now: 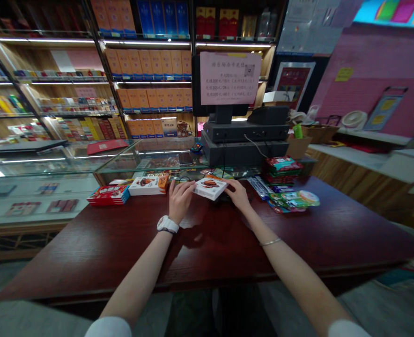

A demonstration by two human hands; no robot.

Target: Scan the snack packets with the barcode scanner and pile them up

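Observation:
A flat white and orange box (210, 188) with a brown food picture on top is held tilted above the dark red wooden table, between my two hands. My left hand (181, 200) has its curled fingers at the box's left edge. At the right corner, my right hand (238, 194) pinches the box, its thumb and fingers partly hidden. A similar white and orange box (149, 184) lies left of my left hand, beside a stack of red packets (109, 194). Right of my right hand are green packets (293, 200), a blue-white packet (259, 187) and stacked red-green packets (282, 169).
The table (122, 243) stands against a glass display counter (151, 157). A dark cash register (245, 135) with a paper sign (230, 77) is behind the held box. Shelves of orange boxes (147, 64) line the back wall. A cardboard box (298, 146) sits to the right.

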